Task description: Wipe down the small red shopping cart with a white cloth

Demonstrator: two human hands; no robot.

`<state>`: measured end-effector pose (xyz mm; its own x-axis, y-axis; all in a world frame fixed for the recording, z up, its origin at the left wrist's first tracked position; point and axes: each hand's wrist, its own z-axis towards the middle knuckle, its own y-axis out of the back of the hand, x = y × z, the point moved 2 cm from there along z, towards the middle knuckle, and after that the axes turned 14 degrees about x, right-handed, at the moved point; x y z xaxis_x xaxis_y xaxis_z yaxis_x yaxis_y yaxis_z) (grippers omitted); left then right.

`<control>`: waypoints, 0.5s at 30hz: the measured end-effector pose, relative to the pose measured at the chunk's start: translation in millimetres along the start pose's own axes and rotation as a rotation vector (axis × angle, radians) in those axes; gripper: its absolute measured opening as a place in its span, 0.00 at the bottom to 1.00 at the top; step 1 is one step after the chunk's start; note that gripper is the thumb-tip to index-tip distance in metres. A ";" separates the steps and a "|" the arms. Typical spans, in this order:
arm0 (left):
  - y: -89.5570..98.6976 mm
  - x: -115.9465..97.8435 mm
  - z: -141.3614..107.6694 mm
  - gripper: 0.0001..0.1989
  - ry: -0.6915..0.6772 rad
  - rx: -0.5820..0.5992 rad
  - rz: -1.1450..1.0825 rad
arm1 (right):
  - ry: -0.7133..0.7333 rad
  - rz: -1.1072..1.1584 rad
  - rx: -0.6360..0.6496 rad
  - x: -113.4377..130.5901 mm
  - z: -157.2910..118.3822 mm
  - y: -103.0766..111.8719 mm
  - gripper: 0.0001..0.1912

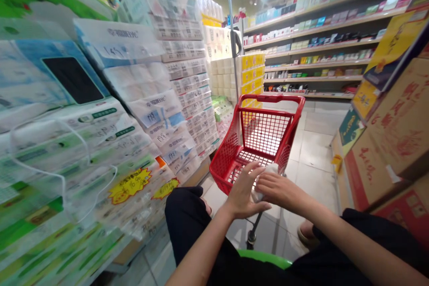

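A crumpled white wad (272, 168), which looks like tissue or soft cloth, sits between my two hands above the rear of a red shopping cart (224, 167). My right hand (279, 190) is closed over the wad with its fingers bent across it. Against the wad's left side lies my left hand (241, 194), its fingers stretched out and its thumb apart. The right fingers hide part of the wad. Just ahead stands the cart, with a grid basket and a raised red handle frame.
Stacked tissue packs (181, 67) rise along the left, with a dark phone (73, 80) and a white cable (63, 187) on them. Cardboard cartons (398, 120) line the right. Stocked shelves (308, 40) stand behind. A metal pole (230, 4) rises beyond the cart. Tiled floor (311, 147) runs between.
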<state>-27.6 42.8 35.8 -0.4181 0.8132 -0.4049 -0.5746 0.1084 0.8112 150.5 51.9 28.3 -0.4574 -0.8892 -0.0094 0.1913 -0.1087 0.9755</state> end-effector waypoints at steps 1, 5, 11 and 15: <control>9.3 6.4 -1.6 0.45 0.012 0.044 0.037 | -0.022 -0.008 0.006 -4.2 -7.6 2.1 0.09; 42.3 45.3 -15.1 0.42 0.099 0.175 0.272 | -0.069 -0.081 0.029 -19.4 -36.5 12.9 0.12; 31.0 83.3 -25.8 0.17 0.061 0.287 0.428 | -0.165 -0.220 0.003 -17.5 -50.0 7.8 0.09; 15.6 77.2 -21.4 0.13 0.062 0.251 0.453 | -0.303 -0.269 0.007 -3.2 -39.1 -4.8 0.02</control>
<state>-83.8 95.0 8.2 -0.6312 0.7756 -0.0084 -0.1436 -0.1062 0.9839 185.0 37.9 15.0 -0.7258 -0.6581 -0.2004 0.0245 -0.3159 0.9485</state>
